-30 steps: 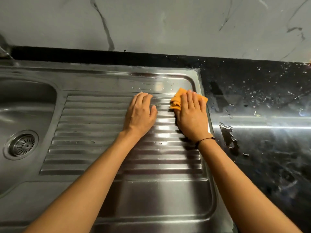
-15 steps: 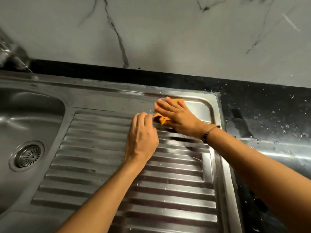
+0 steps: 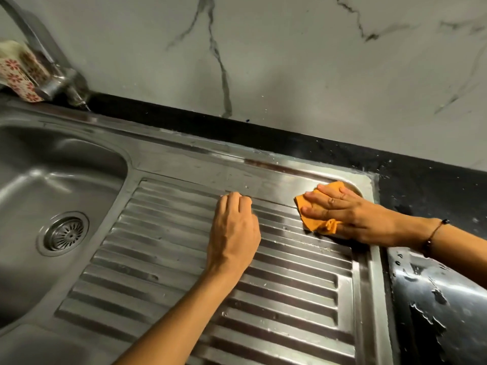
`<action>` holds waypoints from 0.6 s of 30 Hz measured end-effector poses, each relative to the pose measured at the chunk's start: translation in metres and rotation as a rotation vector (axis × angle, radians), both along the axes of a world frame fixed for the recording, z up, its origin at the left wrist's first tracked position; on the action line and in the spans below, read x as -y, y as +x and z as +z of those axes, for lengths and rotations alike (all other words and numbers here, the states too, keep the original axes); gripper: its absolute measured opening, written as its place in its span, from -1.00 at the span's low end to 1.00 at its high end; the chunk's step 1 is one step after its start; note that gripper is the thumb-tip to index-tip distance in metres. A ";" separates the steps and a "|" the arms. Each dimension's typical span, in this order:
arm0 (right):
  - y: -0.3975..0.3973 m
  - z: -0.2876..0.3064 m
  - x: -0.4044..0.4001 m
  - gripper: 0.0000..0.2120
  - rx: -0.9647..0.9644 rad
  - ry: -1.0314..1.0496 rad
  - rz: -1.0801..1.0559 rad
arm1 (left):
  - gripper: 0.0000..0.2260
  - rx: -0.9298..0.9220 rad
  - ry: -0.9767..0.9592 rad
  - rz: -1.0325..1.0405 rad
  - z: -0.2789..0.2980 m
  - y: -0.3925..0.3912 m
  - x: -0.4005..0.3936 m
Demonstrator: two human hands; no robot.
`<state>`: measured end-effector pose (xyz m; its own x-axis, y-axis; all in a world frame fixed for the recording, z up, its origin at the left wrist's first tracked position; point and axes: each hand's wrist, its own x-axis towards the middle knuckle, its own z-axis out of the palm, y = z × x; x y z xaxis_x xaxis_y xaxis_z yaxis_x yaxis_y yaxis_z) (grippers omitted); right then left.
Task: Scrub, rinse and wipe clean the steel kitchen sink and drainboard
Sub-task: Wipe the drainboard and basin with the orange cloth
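Observation:
The steel drainboard (image 3: 163, 246) with raised ribs fills the middle, and the sink bowl (image 3: 52, 167) with its round drain strainer (image 3: 64, 234) lies to its left. My right hand (image 3: 347, 214) presses an orange cloth (image 3: 309, 225) flat onto the drainboard's far right corner, fingers straight and pointing left. The cloth bunches up under my thumb. My left hand (image 3: 234, 233) rests palm down on the ribs near the far edge, a hand's width left of the cloth, holding nothing.
A steel tap (image 3: 52, 75) rises at the far left with a patterned cloth (image 3: 15, 67) behind it. A wet black counter (image 3: 434, 299) borders the drainboard on the right. A marble wall (image 3: 290, 61) stands behind a black upstand.
My right hand has slid the orange cloth from just beside my left hand to the drainboard's far right corner. My left hand has stayed on the ribs.

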<state>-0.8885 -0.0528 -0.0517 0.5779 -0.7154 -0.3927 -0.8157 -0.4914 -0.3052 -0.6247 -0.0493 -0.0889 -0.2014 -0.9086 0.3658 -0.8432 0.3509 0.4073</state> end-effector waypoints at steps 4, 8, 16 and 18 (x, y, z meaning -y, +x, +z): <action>0.030 -0.007 0.021 -0.46 0.110 -0.091 0.029 | -0.73 -0.133 -0.016 0.049 0.004 -0.002 -0.002; 0.116 -0.015 0.065 -0.54 0.146 -0.158 0.026 | -0.77 -0.227 -0.062 0.121 0.006 -0.003 -0.002; 0.140 -0.008 0.066 -0.48 0.213 -0.161 0.090 | -0.78 -0.355 0.069 0.461 0.026 0.029 0.002; 0.110 -0.015 0.051 -0.27 0.270 -0.186 0.110 | -0.78 -0.199 0.073 0.459 0.026 0.062 0.016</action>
